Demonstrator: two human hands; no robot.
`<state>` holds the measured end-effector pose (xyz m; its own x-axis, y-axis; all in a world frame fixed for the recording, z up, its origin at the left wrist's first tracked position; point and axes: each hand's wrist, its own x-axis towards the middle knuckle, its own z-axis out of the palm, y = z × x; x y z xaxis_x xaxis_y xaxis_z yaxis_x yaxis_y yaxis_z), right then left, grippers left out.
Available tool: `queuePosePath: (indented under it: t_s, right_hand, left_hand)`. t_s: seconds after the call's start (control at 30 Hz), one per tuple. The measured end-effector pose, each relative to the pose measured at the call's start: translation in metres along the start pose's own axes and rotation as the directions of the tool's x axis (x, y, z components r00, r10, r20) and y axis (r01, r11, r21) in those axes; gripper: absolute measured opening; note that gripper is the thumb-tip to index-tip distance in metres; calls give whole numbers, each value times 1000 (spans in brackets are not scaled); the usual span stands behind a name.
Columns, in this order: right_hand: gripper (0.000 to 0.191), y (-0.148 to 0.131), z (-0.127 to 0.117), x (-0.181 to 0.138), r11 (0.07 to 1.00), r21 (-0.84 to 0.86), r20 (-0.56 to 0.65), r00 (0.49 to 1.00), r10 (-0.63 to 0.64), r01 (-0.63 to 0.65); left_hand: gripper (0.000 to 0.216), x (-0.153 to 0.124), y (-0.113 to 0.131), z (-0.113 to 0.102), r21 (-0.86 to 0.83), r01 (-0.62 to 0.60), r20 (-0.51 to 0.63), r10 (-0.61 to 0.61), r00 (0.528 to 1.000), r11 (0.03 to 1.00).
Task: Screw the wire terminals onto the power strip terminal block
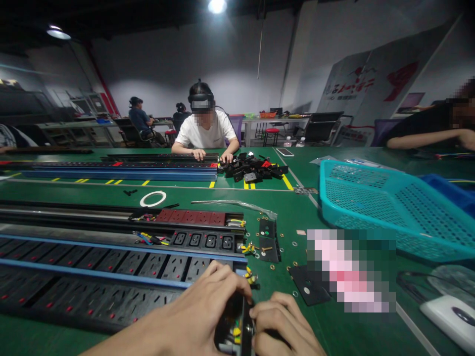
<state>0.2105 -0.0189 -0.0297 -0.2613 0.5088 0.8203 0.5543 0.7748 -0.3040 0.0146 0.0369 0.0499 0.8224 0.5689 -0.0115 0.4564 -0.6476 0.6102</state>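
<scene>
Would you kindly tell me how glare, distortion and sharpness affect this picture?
Head view: the central ceiling lamp flares into a halo; the teal basket looks stretched toward the right edge; pixel blocks hide a patch over the green table; the left hand and right hand look clearer than the dim background.

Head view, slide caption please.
Left hand and right hand at one end of a black power strip on a green table.
</scene>
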Motion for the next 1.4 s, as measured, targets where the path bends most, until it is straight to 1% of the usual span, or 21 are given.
queuePosePath:
  t_s: [0.07,0.1,0.17,0.2,0.23,0.33,0.4,0.43,0.47,0.5,0.57,0.63,0.67,0.7,0.77,0.93,1.0,1.1,1.23,1.3,1.4]
  right_hand:
    - [24,0,2,3,1000,26,-55,998,17,-16]
    - [26,2,1,4,996,60,-56,996,70,-67]
    - [29,6,-1,5,966,143,16,977,215,-215]
    - [30,7,-3,6,931,183,74,949,306,-315]
    - [32,9,-4,6,880,223,149,907,394,-419]
    - [39,12,-7,6,644,341,383,727,570,-685]
    - [41,12,-6,3,520,383,433,645,630,-764]
    - [40,11,-6,1,498,391,418,631,653,-774]
    - [38,11,-5,-1,506,390,379,635,673,-769]
    - [35,11,-5,-4,544,378,317,657,684,-749]
    - [31,11,-6,-6,697,332,158,766,623,-636]
    - [32,11,-7,-5,871,255,45,905,423,-420]
    - [35,11,-7,-3,930,214,31,954,299,-299]
    - [37,11,-7,0,966,178,43,982,185,-190]
    - [38,11,-6,5,991,125,75,996,43,-52]
    - [23,8,-6,11,993,26,83,990,-114,112]
    - [28,5,-7,12,992,-1,104,987,-126,126]
    - [37,2,-8,13,996,15,129,988,-84,83]
    - [30,4,-8,12,988,-8,110,983,-149,151]
    - [24,7,-8,11,993,44,95,989,-112,108]
    - [17,10,-10,10,979,153,99,988,119,-134]
  left_hand:
    - [51,0,-2,1,0,-2,3,2,1000,1000]
    - [52,-1,-2,1,1,-6,3,6,1000,1000]
    - [53,-1,-4,2,5,-22,-8,23,1000,1000]
    - [52,0,-4,2,9,-35,-11,35,999,999]
    - [51,0,-4,2,14,-51,-9,51,999,999]
    - [43,2,-1,1,31,-104,11,104,995,994]
    - [40,4,2,-1,38,-128,22,127,992,991]
    - [39,5,3,-1,42,-134,21,133,991,990]
    - [38,5,3,-2,46,-138,20,137,990,989]
    - [37,5,4,-3,49,-140,19,139,990,989]
    - [36,6,4,-4,51,-135,24,134,991,990]
    - [35,6,5,-4,47,-125,35,124,992,991]
    - [35,6,5,-4,47,-120,43,118,992,992]
    - [35,6,5,-4,49,-115,49,113,992,992]
    - [35,6,5,-4,52,-111,53,108,993,992]
    - [31,6,5,-4,58,-111,52,108,993,992]
    - [31,6,5,-4,60,-113,50,110,993,992]
    - [31,6,4,-4,58,-115,50,112,992,992]
    - [33,5,5,-4,65,-100,58,96,994,993]
    - [33,6,5,-4,61,-100,57,97,994,993]
    - [35,6,4,-4,50,-108,52,105,993,993]
